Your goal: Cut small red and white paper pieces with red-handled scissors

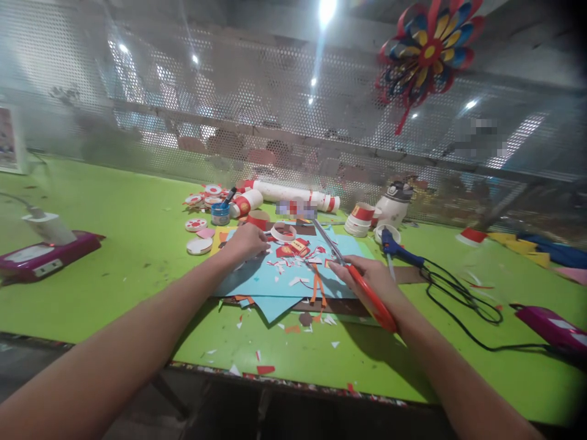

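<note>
My right hand (369, 278) holds red-handled scissors (372, 298), their long metal blades pointing up and away over the light blue paper (257, 278). At the paper's upper left, my left hand (249, 242) has its fingers bent together; what they pinch, if anything, is too small to make out. A white ring (283, 232) stands just right of it. Between the hands lie red and yellow cut pieces (293, 247), white scraps and orange strips (317, 286).
White tubes (293, 194), a blue jar (221, 214) and stacked rings (359, 221) stand behind the paper. A blue glue gun (398, 249) with a looping cord lies right. Purple power strips (50, 256) sit at both sides of the green table (137, 281).
</note>
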